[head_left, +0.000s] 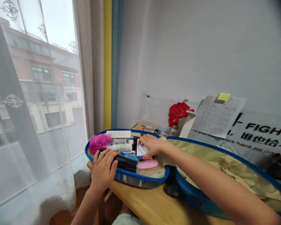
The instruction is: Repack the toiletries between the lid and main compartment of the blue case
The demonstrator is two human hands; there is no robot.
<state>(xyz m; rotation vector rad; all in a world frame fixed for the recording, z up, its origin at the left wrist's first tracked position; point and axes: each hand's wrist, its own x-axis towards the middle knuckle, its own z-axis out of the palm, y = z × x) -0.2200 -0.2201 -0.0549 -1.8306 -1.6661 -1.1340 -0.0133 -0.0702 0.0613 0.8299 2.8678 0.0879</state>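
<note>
The hands are apart, both inside the open half of a blue-rimmed suitcase (140, 178). The left hand (103, 168) lies over a black cylindrical bottle (126, 163), and the right hand (150, 146) rests on a small white box (141, 150); neither grip is clear. A pink soap case (147, 164) sits just below the right hand, and a white tube (120, 147) lies between the hands.
</note>
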